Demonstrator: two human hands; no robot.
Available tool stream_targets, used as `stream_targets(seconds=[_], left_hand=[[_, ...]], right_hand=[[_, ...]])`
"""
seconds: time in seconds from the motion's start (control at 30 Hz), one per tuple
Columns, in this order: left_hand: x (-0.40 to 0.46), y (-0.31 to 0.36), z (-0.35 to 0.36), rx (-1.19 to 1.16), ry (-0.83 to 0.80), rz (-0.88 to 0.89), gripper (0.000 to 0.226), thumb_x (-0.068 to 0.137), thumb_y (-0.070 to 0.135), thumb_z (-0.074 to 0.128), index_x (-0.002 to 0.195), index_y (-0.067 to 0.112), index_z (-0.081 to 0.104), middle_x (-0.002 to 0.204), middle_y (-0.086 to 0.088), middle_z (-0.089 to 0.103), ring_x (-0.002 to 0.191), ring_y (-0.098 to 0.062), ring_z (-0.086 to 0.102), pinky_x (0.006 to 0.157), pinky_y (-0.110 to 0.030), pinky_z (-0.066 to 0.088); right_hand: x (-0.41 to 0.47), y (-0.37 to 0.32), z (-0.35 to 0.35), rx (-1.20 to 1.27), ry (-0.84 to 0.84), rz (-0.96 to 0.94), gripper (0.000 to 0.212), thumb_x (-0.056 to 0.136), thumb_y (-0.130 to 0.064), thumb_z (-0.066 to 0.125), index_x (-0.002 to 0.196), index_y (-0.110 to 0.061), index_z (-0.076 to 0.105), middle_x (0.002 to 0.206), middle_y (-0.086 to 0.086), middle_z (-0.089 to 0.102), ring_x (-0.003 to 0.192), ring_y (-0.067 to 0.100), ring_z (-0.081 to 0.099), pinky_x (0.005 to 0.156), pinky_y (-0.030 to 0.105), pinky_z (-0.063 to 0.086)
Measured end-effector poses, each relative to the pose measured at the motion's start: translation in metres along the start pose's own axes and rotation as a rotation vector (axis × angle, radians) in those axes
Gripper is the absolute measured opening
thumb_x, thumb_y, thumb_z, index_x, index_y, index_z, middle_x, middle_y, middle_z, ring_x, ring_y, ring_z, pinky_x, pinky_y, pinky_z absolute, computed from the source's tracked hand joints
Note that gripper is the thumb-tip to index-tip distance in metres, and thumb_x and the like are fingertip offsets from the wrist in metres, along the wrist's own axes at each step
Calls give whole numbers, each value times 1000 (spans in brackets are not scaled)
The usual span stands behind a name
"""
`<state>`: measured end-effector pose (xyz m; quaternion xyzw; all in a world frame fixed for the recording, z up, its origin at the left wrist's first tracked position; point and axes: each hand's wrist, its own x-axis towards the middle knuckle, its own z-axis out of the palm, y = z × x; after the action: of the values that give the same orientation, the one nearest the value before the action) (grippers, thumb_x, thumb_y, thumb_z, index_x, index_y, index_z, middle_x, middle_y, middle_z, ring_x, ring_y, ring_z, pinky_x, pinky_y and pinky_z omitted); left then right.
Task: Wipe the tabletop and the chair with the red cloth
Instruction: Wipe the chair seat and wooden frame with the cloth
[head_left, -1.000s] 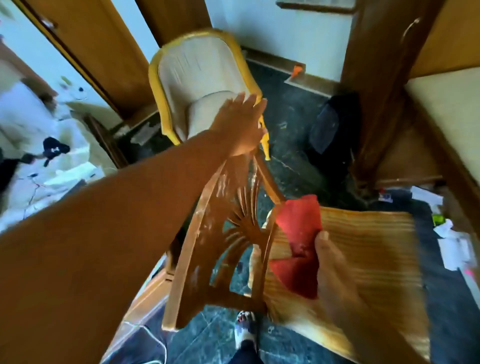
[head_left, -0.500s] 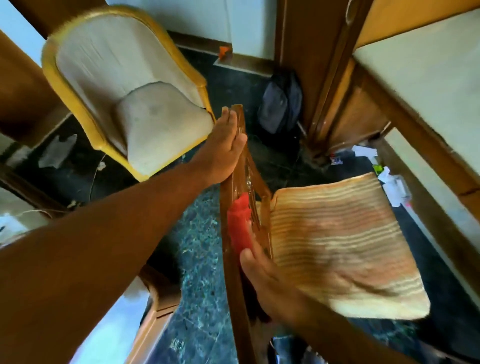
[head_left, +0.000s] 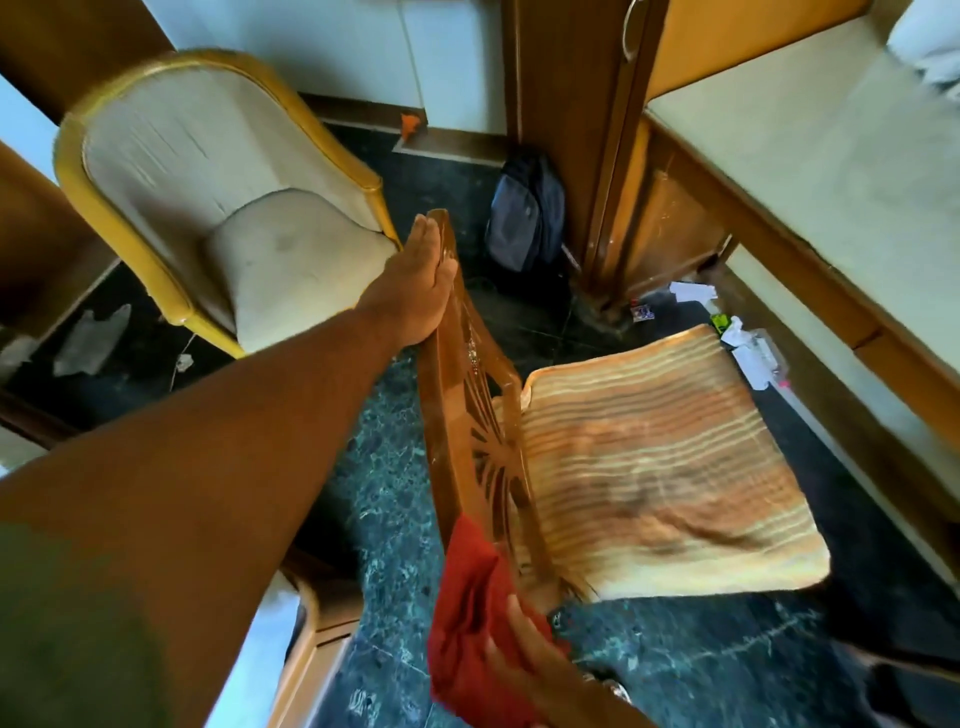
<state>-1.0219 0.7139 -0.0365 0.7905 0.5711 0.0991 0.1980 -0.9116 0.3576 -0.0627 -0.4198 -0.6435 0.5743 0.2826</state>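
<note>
A carved wooden chair (head_left: 470, 415) with a striped orange seat cushion (head_left: 649, 467) stands in the middle, its backrest seen edge-on from above. My left hand (head_left: 421, 280) rests flat against the top of the backrest, fingers together, steadying it. My right hand (head_left: 524, 665) presses the red cloth (head_left: 467, 623) against the lower end of the backrest, near the bottom of the frame. Part of the cloth hangs below my fingers.
A cream armchair with a yellow frame (head_left: 228, 208) stands at the upper left. A dark backpack (head_left: 527, 213) leans on a wooden cabinet (head_left: 587, 156). A bed or bench with a pale top (head_left: 805, 156) runs along the right. Paper scraps (head_left: 748, 343) litter the dark marble floor.
My right hand has slid the red cloth down the chair's backrest toward me. My left hand stays on the top of the backrest. The camera has tilted a little.
</note>
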Motion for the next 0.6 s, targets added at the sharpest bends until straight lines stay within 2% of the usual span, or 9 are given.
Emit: stream_targets(seconds=[0.07,0.1,0.13,0.2,0.23,0.3,0.47,0.53,0.6], left_hand=[[-1,2,0,28,4,6,63,106,43,24,157,15,0,167,-5,-1,150,-30,17,119,-40,17],[-1,2,-1,32,-9,11,63,106,42,24,157,15,-1,167,-5,-3,151,-30,16,119,-39,17],[-1,2,-1,35,-22,18,63,106,42,23,157,14,-2,166,-4,-6,151,-30,14,119,-38,15],[1,1,0,43,-37,25,64,106,42,23,157,14,-4,166,-4,-8,152,-28,11,117,-33,10],[3,-1,0,42,-44,25,64,106,42,23,157,14,-4,166,-4,-9,152,-27,9,115,-30,8],[6,-6,2,35,-62,33,64,106,41,23,157,13,-5,166,-6,-10,152,-26,5,111,-26,3],[17,-10,2,-25,-91,63,63,107,29,28,155,2,-3,165,-16,-9,152,-29,3,119,-31,5],[16,-10,6,-65,-66,72,63,106,29,28,155,2,-2,165,-15,-8,152,-29,4,120,-31,5],[17,-13,11,-92,-24,84,63,106,32,26,156,4,0,166,-13,-5,152,-29,9,120,-34,9]], right_hand=[[-4,-32,0,-300,171,147,73,90,-50,7,127,-19,61,143,-48,18,112,-22,45,87,31,50],[2,-35,-3,-539,221,159,72,95,-51,5,131,-20,58,151,-23,30,116,-5,56,82,33,55],[12,-36,-5,-724,207,100,61,101,-50,9,137,-23,50,150,0,40,118,13,60,81,34,58],[40,-34,-24,-807,174,46,51,100,-49,26,146,-29,33,154,17,32,129,33,50,94,49,51],[61,-31,-31,-774,212,83,55,100,-48,32,150,-30,19,159,18,17,138,37,37,104,56,38],[115,-36,-41,-828,286,129,63,101,-44,38,152,-29,5,161,17,-2,145,39,19,114,54,19],[178,-42,-64,-787,329,290,59,103,-40,35,154,-30,8,162,11,-7,145,38,19,114,57,25],[150,-42,-48,-808,347,242,59,102,-38,39,154,-30,12,163,10,-4,144,37,23,114,59,24],[95,-38,-25,-805,323,210,61,101,-43,39,153,-37,8,163,3,-8,147,31,16,117,48,20]])
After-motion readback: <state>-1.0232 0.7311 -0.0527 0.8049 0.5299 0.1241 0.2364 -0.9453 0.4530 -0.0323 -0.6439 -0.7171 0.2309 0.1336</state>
